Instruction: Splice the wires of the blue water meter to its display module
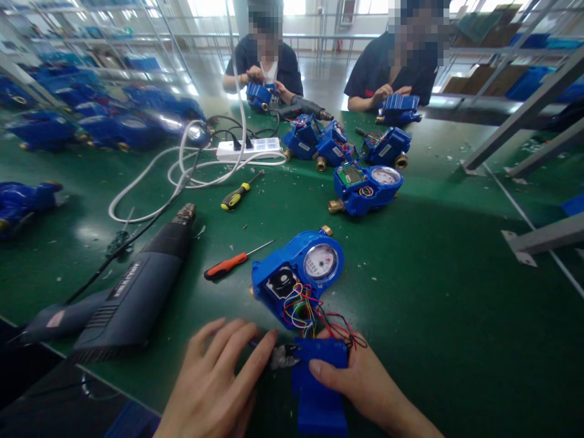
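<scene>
Near the front edge of the table, my right hand (pixel 365 380) grips a blue plastic cover (pixel 322 389), thumb on top. My left hand (pixel 221 371) is closed around a tool that looks like pliers (pixel 283 357); its worn metal jaws meet the cover's left edge, and its handles are mostly hidden under my fingers. Just beyond the cover lies a blue water meter (pixel 292 255) with a round dial and an open compartment. Red, black, yellow and white wires (pixel 303 307) run from that compartment toward the cover and my right fingers.
A heat gun (pixel 141 286) lies at left. An orange screwdriver (pixel 228 265) and a yellow one (pixel 237 196) rest near the meter. Behind are a power strip (pixel 250 149), white cable and several blue meters (pixel 365 182). Two people work across the table; metal posts (pixel 524 115) stand right.
</scene>
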{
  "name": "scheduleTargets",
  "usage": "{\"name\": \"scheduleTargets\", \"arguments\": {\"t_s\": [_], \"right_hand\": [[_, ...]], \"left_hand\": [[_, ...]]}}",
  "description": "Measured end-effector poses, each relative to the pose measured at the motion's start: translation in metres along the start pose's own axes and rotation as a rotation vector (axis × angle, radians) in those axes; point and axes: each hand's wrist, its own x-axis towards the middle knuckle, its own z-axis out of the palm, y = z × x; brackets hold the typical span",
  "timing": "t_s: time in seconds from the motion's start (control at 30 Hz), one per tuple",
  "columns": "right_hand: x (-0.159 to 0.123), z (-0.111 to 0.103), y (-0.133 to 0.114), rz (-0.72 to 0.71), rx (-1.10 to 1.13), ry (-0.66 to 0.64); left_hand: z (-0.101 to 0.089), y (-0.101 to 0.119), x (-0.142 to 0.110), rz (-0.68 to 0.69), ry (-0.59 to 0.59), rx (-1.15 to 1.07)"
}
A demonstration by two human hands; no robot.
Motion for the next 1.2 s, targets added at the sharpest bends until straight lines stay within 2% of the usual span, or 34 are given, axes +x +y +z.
{"name": "scheduleTargets", "arguments": {"t_s": [0.13,0.3,0.43,0.57,0.87,1.2], "right_hand": [[-0.005,0.008,0.002,-0.042,-0.006,0.022],[-0.009,0.013,-0.001,-0.03,0.009,0.002],[-0.01,0.01,0.0,-0.018,-0.004,-0.05],[-0.009,0.011,-0.002,-0.07,-0.069,-0.054],[-0.007,0.016,-0.016,-0.043,-0.311,0.054],[-0.006,0.017,-0.016,-0.051,-0.22,0.038]], "left_hand": [[0.001,0.01,0.004,-0.05,-0.065,0.029],[0.004,0.018,0.006,-0.055,-0.03,0.051],[0.005,0.012,0.007,0.013,-0.02,0.115],[0.005,0.006,0.011,0.094,-0.073,0.151],[0.002,-0.003,0.018,0.192,-0.162,0.158],[0.006,-0.006,0.017,0.21,-0.153,0.14]]}}
